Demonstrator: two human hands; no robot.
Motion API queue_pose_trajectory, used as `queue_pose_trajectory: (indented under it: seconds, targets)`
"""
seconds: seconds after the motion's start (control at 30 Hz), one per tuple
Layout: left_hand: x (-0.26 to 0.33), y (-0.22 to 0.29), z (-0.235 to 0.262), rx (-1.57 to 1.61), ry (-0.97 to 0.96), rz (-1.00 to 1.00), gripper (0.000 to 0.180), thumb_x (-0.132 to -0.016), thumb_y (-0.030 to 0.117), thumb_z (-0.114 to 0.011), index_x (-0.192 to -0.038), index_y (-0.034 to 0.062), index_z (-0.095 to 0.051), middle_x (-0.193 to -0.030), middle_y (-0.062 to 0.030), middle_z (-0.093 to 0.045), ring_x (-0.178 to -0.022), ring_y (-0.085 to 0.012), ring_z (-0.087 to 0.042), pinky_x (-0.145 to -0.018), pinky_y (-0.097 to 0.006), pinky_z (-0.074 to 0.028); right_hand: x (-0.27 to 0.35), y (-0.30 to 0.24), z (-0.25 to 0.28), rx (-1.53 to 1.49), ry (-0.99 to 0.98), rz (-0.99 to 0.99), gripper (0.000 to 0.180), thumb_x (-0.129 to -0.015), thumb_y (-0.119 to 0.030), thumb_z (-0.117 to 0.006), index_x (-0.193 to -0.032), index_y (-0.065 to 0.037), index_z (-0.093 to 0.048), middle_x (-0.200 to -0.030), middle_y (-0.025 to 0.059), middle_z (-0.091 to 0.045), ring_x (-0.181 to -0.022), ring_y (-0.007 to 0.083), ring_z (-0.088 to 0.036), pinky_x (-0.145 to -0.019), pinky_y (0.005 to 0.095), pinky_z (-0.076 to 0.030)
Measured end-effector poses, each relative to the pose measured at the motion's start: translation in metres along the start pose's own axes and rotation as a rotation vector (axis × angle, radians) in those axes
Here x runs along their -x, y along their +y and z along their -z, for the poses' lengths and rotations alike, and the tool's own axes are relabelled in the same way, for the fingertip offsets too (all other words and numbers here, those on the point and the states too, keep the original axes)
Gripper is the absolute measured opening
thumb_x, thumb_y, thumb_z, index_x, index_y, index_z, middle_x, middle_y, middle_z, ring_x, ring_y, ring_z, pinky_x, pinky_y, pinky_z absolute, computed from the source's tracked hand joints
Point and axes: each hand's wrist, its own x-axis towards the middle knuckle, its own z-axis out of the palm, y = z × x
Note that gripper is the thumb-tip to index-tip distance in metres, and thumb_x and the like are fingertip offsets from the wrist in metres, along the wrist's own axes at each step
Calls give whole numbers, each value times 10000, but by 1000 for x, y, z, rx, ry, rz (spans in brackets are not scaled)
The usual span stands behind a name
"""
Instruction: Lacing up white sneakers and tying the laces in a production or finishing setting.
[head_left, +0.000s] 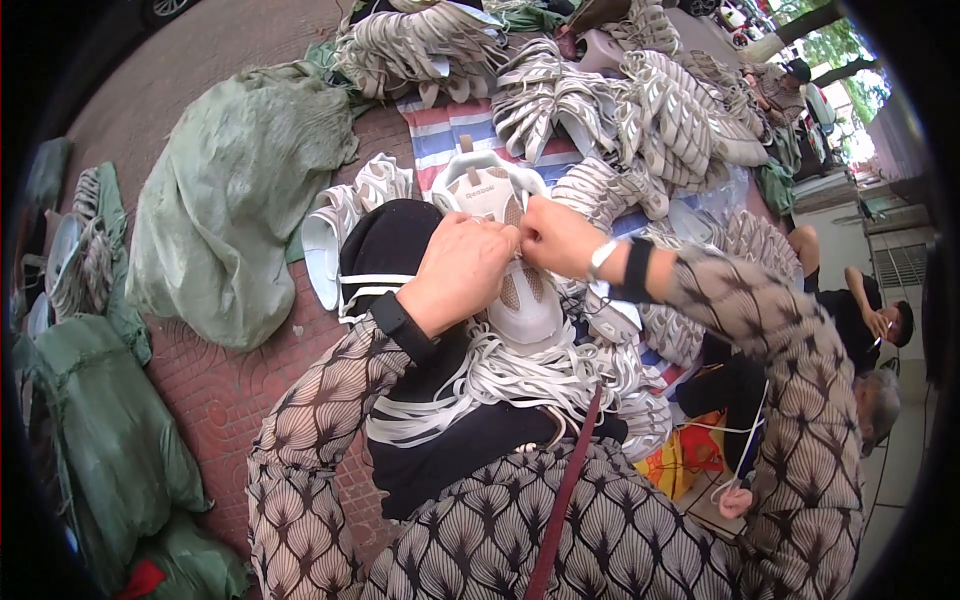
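A white and beige sneaker [527,312] lies over my lap, toe toward me, its padded tongue and collar away from me. Both hands meet over its lacing area. Closed in a pinch, my left hand [462,265] covers the left eyelets. My right hand [562,238] has its fingers curled tight beside it, at the right eyelets. Whatever the fingertips hold is hidden; it may be a lace. A loose bundle of flat white shoelaces [510,385] is spread across my lap below the toe. Another white strip [375,281] crosses my black-clad knee, near my left wrist.
Stacks of similar sneakers [685,115] stand ahead and right on a striped sheet [440,130]. A pale green sack [235,200] and dark green sacks [100,430] lie left on red paving. At right, another person's hand [735,502] holds a white lace; other people sit beyond.
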Motion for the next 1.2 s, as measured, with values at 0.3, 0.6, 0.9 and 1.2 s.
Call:
queue_pose_trajectory:
  seconds: [0.3, 0.6, 0.9, 1.2]
  targets:
    - [0, -7, 2, 105, 45, 35, 78, -828, 120, -554, -828, 42, -554, -768, -125, -617, -796, -315, -620, -818, -441, -455, -10, 9, -1, -321, 9, 75, 133, -765, -139, -623, -769, -6, -622, -859, 164, -551, -806, 322, -561, -728, 360, -469]
    - [-7, -31, 31, 723, 138, 405, 66, -876, 77, -588, -873, 13, -571, -1045, -65, -505, -883, -144, -537, -738, -269, -463, -60, 14, 63, -1356, 214, -86, 106, -948, -155, -528, -1007, -69, -549, -798, 7, -611, -538, 28, -507, -418, 172, -371]
    - [-15, -43, 42, 658, 289, 537, 98, -824, 137, -687, -857, 45, -673, -885, -1, -552, -802, -83, -468, -718, -234, -408, -47, -28, 13, -1712, -158, -187, 167, -993, -211, -452, -966, -54, -504, -818, 52, -609, -554, 72, -548, -478, 205, -472]
    - [-17, -40, 43, 635, 269, 499, 101, -841, 115, -678, -915, 46, -679, -878, 24, -585, -705, -42, -476, -626, -198, -402, -42, -16, 13, -1759, -269, -122, 151, -963, -155, -521, -989, -16, -575, -826, 34, -624, -615, 55, -560, -551, 211, -509]
